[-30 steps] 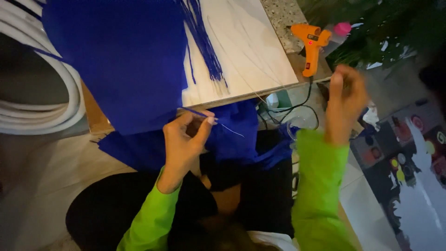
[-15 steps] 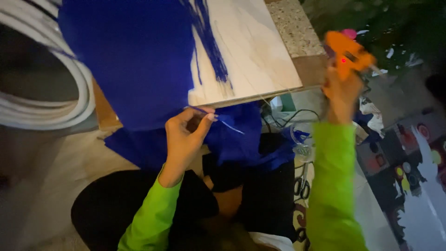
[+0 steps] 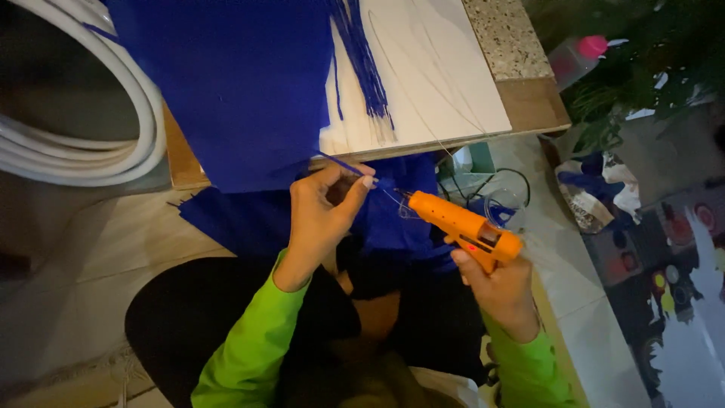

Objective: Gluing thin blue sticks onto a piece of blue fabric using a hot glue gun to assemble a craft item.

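Observation:
My left hand [image 3: 321, 215] pinches a thin blue strip [image 3: 343, 165] of felt between thumb and fingers, just below the edge of a white board [image 3: 430, 83]. My right hand [image 3: 495, 283] grips an orange glue gun [image 3: 464, 227], its nozzle pointing left at the strip's end near my left fingertips. A large blue felt sheet [image 3: 234, 83] drapes over the board's left part and hangs toward my lap. A bunch of cut blue strips [image 3: 362, 60] lies on the board. Both arms wear bright green sleeves.
Coiled white hose [image 3: 91, 143] lies at left. A black cable [image 3: 502, 181] and a small pale box [image 3: 472, 160] sit under the board's edge. A speckled stone ledge [image 3: 510, 34], a bottle with a pink cap [image 3: 578, 57], green plants and a patterned mat [image 3: 680, 264] are at right.
My right hand reached to the right, picked up the glue gun from the ledge, and brought it down and left to the strip held by my left hand.

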